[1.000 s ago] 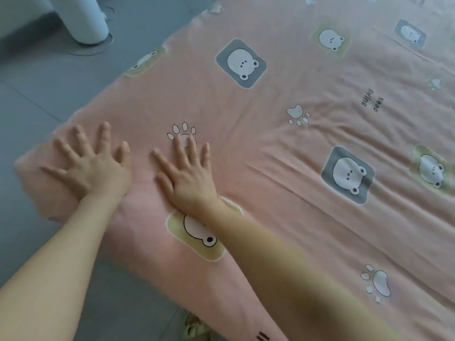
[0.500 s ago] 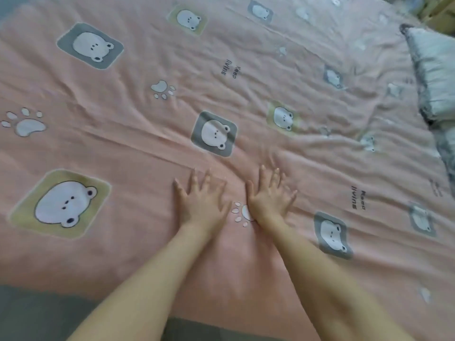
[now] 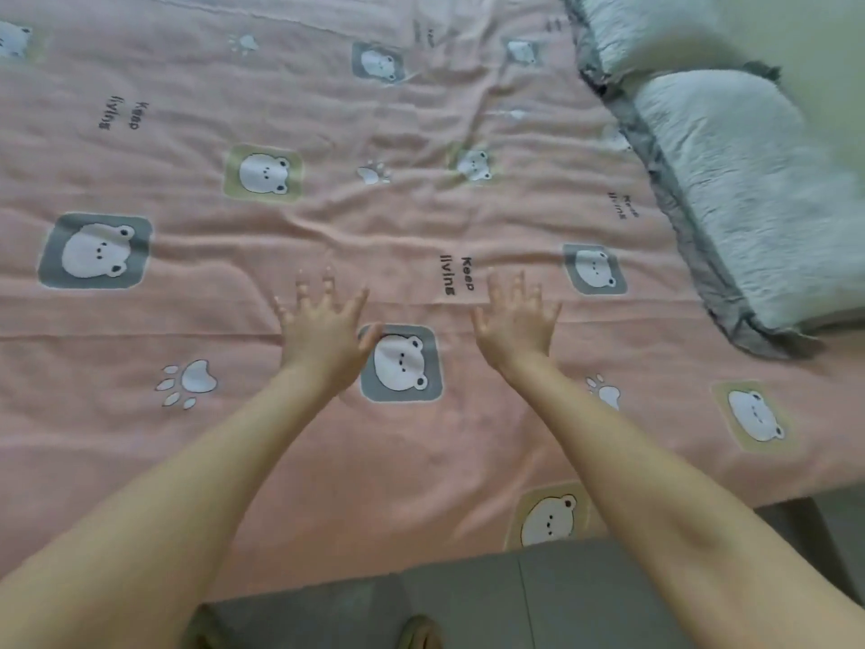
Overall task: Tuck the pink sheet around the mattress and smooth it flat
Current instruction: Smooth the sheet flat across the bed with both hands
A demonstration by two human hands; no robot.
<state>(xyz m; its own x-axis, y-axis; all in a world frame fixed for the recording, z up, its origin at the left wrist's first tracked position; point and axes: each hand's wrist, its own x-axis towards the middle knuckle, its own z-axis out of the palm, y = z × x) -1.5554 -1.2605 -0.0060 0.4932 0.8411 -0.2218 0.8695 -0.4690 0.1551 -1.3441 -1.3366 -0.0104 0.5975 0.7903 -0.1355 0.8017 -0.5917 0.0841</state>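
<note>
On the pink sheet (image 3: 421, 461), left hand (image 3: 323, 334) and right hand (image 3: 515, 330) press flat, fingers spread; creases beyond them are left to smooth.

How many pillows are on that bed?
2, both at the right: one pillow lies on the pink sheet, the other pillow beyond it at the top edge. More may lie out of view.

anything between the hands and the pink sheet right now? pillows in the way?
Nothing visible. The left hand and right hand are spread open right at the pink sheet; actual contact is hard to confirm. The pillows lie off to the right, apart from both hands.
</note>
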